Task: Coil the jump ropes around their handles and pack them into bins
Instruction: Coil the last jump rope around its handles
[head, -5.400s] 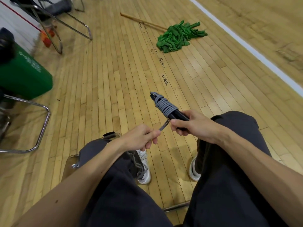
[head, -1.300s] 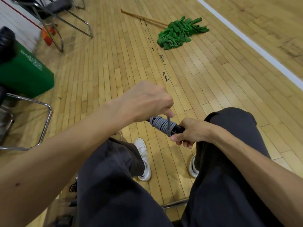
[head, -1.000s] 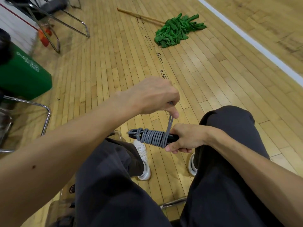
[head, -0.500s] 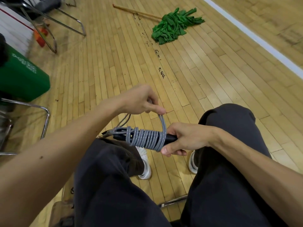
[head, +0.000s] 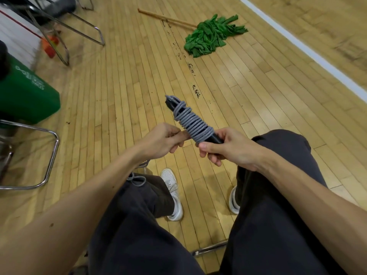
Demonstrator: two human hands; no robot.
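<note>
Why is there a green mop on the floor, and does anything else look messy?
The green mop lies flat on the gym floor, left lying loose. Dark scuffed patches run along one floorboard seam near it. The coiled rope looks tidy.

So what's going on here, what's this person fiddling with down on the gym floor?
A seated person is bundling up a jump rope. The right hand grips the black handles at their near end, and the grey rope is wound around them in tight coils. The left hand pinches at the near end of the coils, apparently tucking in the rope's end. The bundle is not packed yet. A green bin sits to the left, and a green mop lies on the wooden floor ahead.
</note>
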